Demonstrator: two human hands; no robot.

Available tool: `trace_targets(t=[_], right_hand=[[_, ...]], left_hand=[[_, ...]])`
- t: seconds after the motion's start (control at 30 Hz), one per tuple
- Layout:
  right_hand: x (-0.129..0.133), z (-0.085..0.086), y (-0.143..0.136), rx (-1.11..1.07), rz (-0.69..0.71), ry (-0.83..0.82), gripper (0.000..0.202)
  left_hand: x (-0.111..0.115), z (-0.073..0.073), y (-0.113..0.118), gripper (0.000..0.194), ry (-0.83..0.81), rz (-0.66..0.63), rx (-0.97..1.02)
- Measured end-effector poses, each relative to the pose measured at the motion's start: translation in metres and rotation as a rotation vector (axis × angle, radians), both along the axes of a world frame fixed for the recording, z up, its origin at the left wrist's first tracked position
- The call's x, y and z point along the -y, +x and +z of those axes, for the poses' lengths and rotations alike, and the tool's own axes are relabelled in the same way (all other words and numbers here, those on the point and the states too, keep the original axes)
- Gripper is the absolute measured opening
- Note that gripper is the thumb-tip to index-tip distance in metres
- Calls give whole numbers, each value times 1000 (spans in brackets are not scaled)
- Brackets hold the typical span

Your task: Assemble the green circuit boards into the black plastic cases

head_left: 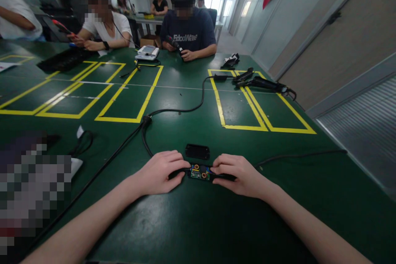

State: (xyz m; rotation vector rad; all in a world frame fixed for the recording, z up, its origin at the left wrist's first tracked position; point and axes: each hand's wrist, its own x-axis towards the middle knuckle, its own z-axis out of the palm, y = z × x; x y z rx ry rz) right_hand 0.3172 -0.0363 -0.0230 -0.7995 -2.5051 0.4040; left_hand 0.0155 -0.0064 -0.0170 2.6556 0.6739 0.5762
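Note:
A small green circuit board (pixel 200 171) with copper coils lies on the green table in front of me, in what looks like a black casing half. My left hand (pixel 162 172) is closed at its left end, thumb and fingers pinching a black cable (pixel 185 170) there. From the right, my right hand (pixel 236 174) closes on the black cable (pixel 227 176) at the other end, its fingertips touching the board's edge. Just behind the board a black plastic cover (pixel 197 151) lies separately on the table.
A long black cord (pixel 182 110) crosses the table with a joint (pixel 146 120) left of centre. Yellow tape (pixel 244 128) marks rectangles. Black plastic parts (pixel 260 83) lie back right, and a white device (pixel 147 52) stands at the back. Several people sit beyond; one (pixel 188 33) handles a dark tool.

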Motion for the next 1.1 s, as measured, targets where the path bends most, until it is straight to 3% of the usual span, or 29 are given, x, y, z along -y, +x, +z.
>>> trace_targets(t=[0.23, 0.4, 0.53, 0.6, 0.67, 0.73, 0.93, 1.1], right_hand=[[0, 1, -1, 72, -11, 25, 8], [0, 1, 1, -5, -30, 62, 24], [-2, -3, 3, -90, -194, 131, 30], [-3, -6, 2, -64, -300, 114, 34], [-3, -11, -2, -10, -376, 87, 36], [-3, -15, -5, 26, -413, 52, 34], [-1, -17, -9, -104, -432, -102, 15], [2, -11, -12, -349, -446, -390, 21]], left_hand=[[2, 0, 2, 22, -20, -31, -33], [5, 3, 3, 20, 35, 21, -38], [0, 5, -1, 27, 54, 144, 39], [-3, 2, -2, 48, 39, 220, 27], [-4, -3, -2, 80, 10, 233, -32], [-4, -10, -1, 97, -28, 182, -82], [0, -14, 4, 92, -49, 153, 25], [3, -12, 4, 89, -92, 175, 42]])
